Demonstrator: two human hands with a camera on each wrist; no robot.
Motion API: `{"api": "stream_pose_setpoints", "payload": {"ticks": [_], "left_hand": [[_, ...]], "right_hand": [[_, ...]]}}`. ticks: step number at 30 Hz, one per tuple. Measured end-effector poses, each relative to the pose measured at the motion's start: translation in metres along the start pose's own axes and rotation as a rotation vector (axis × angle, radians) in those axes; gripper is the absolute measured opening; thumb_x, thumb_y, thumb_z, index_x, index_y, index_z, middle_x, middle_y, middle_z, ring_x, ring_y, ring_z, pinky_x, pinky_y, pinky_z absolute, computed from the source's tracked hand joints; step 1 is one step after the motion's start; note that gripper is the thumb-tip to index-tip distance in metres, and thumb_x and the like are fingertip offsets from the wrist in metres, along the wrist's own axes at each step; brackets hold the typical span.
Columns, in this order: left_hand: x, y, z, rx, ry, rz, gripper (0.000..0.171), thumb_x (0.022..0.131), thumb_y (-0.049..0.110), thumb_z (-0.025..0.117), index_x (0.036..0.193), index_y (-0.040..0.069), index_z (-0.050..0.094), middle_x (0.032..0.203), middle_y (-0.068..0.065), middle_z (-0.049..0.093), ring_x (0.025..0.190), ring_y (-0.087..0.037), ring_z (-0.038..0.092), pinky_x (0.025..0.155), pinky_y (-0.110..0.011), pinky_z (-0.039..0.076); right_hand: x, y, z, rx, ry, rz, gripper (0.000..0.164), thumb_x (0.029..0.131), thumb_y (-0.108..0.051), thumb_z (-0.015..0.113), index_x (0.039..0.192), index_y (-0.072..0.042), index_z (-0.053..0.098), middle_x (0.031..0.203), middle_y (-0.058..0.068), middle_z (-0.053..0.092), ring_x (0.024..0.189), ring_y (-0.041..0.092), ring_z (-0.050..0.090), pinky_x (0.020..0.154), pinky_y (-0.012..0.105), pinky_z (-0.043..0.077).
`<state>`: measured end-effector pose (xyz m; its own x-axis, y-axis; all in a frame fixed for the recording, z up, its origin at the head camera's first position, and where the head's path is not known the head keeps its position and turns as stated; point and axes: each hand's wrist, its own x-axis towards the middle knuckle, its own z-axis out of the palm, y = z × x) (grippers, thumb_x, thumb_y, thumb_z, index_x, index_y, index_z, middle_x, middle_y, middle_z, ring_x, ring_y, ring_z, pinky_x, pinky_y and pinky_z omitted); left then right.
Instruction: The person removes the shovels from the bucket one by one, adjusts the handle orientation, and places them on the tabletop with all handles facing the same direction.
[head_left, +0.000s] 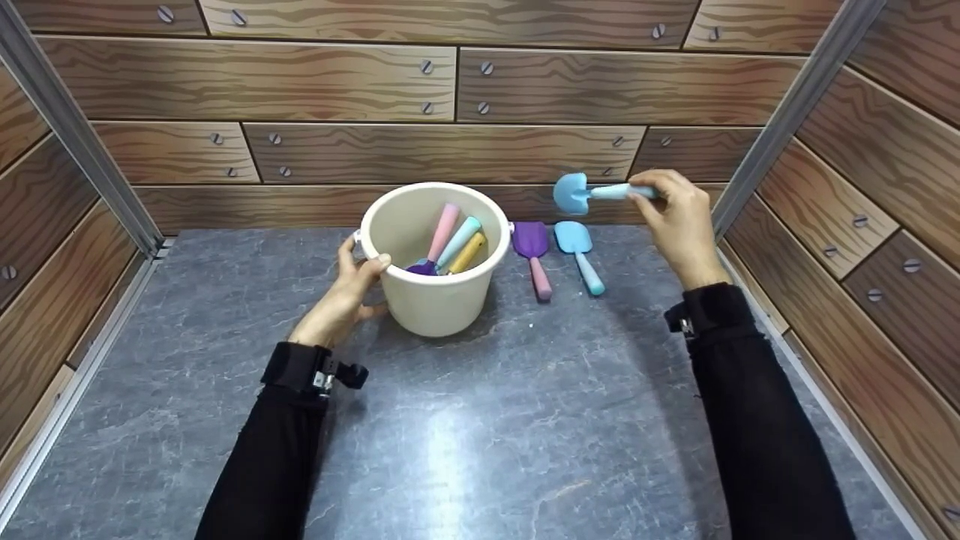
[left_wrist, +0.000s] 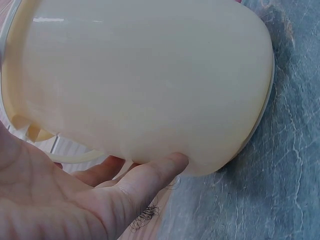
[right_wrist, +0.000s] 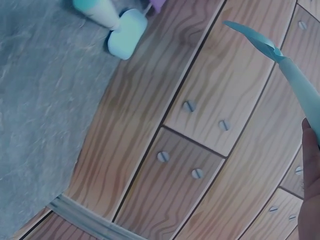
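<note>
A cream bucket (head_left: 439, 307) stands upright near the back wall. My left hand (head_left: 341, 296) grips its left side, thumb at the rim and fingers against the outer wall; in the left wrist view the fingers press the bucket's side (left_wrist: 140, 90). Inside it lean a pink handle (head_left: 444, 229), a light blue handle (head_left: 459, 241) and a yellow handle (head_left: 467, 253). Raised to the right, my right hand (head_left: 682, 225) pinches a light blue toy shovel (head_left: 571, 193) by its handle, blade toward the bucket. Below it lie another blue shovel (head_left: 574, 237) and a purple shovel (head_left: 531, 238) with a pink handle.
A grey marbled tabletop (head_left: 525, 420) bears everything. Wood-patterned panels (head_left: 352, 79) close off the back and both sides, with metal posts (head_left: 795, 97) at the corners. The bucket stands close to the back panel.
</note>
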<state>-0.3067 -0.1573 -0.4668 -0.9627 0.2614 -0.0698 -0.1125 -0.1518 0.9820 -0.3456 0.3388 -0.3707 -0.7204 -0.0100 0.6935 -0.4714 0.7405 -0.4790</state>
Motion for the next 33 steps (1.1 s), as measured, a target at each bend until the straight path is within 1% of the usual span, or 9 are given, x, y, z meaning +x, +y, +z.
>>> {"api": "stream_pose_setpoints", "payload": {"ticks": [5,16,21,23,27,29,30,31,33], "left_hand": [[0.001,-0.001,0.0,-0.003,0.005,0.0,0.109,0.109,0.04,0.063,0.184,0.029,-0.016,0.195,-0.027,0.007,0.184,-0.047,0.013,0.141,-0.085,0.026],[0.0,-0.001,-0.001,-0.008,-0.001,0.005,0.111,0.108,0.04,0.063,0.184,0.029,-0.017,0.195,-0.028,0.007,0.183,-0.049,0.013,0.141,-0.084,0.026],[-0.001,0.0,-0.003,0.033,-0.014,0.002,0.111,0.11,0.044,0.062,0.183,0.028,-0.021,0.195,-0.028,0.004,0.184,-0.049,0.013,0.14,-0.085,0.026],[-0.001,0.001,-0.002,0.046,-0.018,0.003,0.111,0.11,0.045,0.061,0.183,0.029,-0.021,0.195,-0.028,0.005,0.183,-0.048,0.014,0.14,-0.086,0.026],[-0.001,0.001,-0.001,0.03,-0.014,0.006,0.108,0.111,0.042,0.061,0.184,0.03,-0.018,0.194,-0.028,0.01,0.181,-0.049,0.018,0.14,-0.086,0.026],[-0.001,0.001,-0.001,0.024,-0.009,0.006,0.108,0.111,0.042,0.061,0.184,0.029,-0.017,0.194,-0.028,0.012,0.181,-0.049,0.019,0.14,-0.086,0.026],[-0.001,0.001,-0.001,0.022,-0.008,0.007,0.108,0.111,0.041,0.061,0.184,0.029,-0.017,0.194,-0.028,0.012,0.181,-0.049,0.019,0.14,-0.086,0.026],[-0.001,0.001,0.0,0.022,-0.007,0.007,0.108,0.11,0.041,0.061,0.184,0.029,-0.017,0.194,-0.028,0.012,0.181,-0.049,0.019,0.14,-0.086,0.026],[0.0,0.0,0.0,0.021,-0.006,0.008,0.108,0.11,0.042,0.061,0.184,0.028,-0.017,0.194,-0.028,0.012,0.181,-0.049,0.019,0.14,-0.086,0.026]], "right_hand": [[-0.005,0.008,-0.004,-0.009,0.003,0.031,0.023,0.108,-0.003,0.082,0.128,0.006,0.085,0.137,0.023,0.083,0.123,0.038,0.081,0.094,-0.003,0.049],[-0.014,0.032,-0.004,-0.066,-0.003,0.053,0.021,0.108,-0.002,0.081,0.127,0.007,0.084,0.135,0.023,0.083,0.123,0.039,0.08,0.097,-0.005,0.044],[-0.019,0.042,-0.005,-0.088,-0.014,0.068,0.021,0.109,-0.001,0.08,0.128,0.008,0.083,0.135,0.025,0.083,0.122,0.041,0.08,0.093,-0.002,0.041],[-0.021,0.047,-0.006,-0.097,-0.018,0.074,0.021,0.109,0.0,0.08,0.128,0.008,0.083,0.135,0.026,0.082,0.122,0.042,0.08,0.094,-0.002,0.039],[-0.024,0.055,-0.007,-0.114,-0.029,0.093,0.021,0.109,-0.002,0.08,0.128,0.008,0.082,0.136,0.027,0.082,0.125,0.045,0.079,0.095,-0.003,0.037],[-0.026,0.06,-0.008,-0.126,-0.036,0.102,0.022,0.109,-0.002,0.08,0.128,0.008,0.082,0.136,0.027,0.082,0.126,0.046,0.079,0.098,0.002,0.041],[-0.027,0.062,-0.008,-0.132,-0.039,0.106,0.022,0.109,-0.002,0.081,0.128,0.008,0.082,0.136,0.027,0.082,0.127,0.046,0.079,0.101,0.006,0.046],[-0.028,0.064,-0.008,-0.137,-0.042,0.109,0.022,0.109,-0.002,0.081,0.128,0.008,0.082,0.136,0.028,0.082,0.127,0.047,0.079,0.104,0.013,0.052],[-0.03,0.068,-0.008,-0.144,-0.045,0.119,0.022,0.108,-0.002,0.081,0.129,0.008,0.082,0.136,0.028,0.082,0.128,0.048,0.079,0.11,0.033,0.061]]}}
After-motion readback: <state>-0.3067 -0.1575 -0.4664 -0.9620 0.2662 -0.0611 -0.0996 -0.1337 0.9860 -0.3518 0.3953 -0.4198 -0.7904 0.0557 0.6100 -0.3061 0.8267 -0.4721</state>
